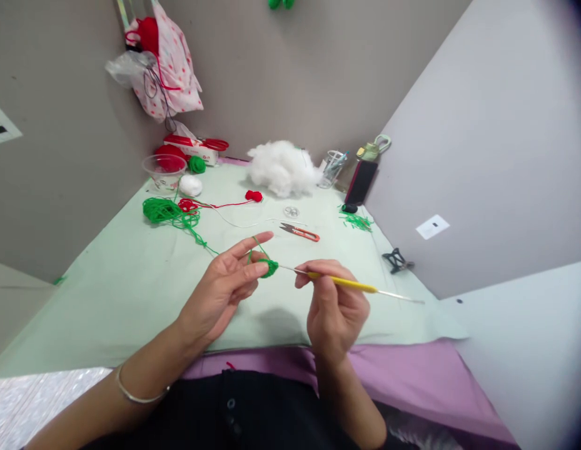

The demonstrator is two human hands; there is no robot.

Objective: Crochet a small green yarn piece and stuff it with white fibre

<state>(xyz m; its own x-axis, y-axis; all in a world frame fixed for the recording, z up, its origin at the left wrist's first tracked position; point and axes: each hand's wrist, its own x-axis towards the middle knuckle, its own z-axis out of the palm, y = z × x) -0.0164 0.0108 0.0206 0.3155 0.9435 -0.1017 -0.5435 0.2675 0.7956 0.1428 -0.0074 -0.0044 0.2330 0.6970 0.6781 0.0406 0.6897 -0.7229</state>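
Note:
My left hand [229,281] pinches a small piece of green crochet work [270,269] between thumb and fingers. Its index finger is stretched out, with green yarn looped over it. From there the strand leads back to a loose green yarn tangle [161,211] at the left. My right hand [339,306] grips a crochet hook [349,283] by its yellow handle, like a pencil. The hook's thin metal tip reaches the right edge of the green piece; whether it sits inside a stitch is too small to tell.
Beyond my hands lie orange thread snips [300,232], a small clear dish [291,212] and a red crocheted piece [253,196]. White stuffing [283,169] is heaped at the back. A clear tub [164,172] stands left; a phone [362,182], green yarn scraps [357,222] and a black stand [397,260] are right.

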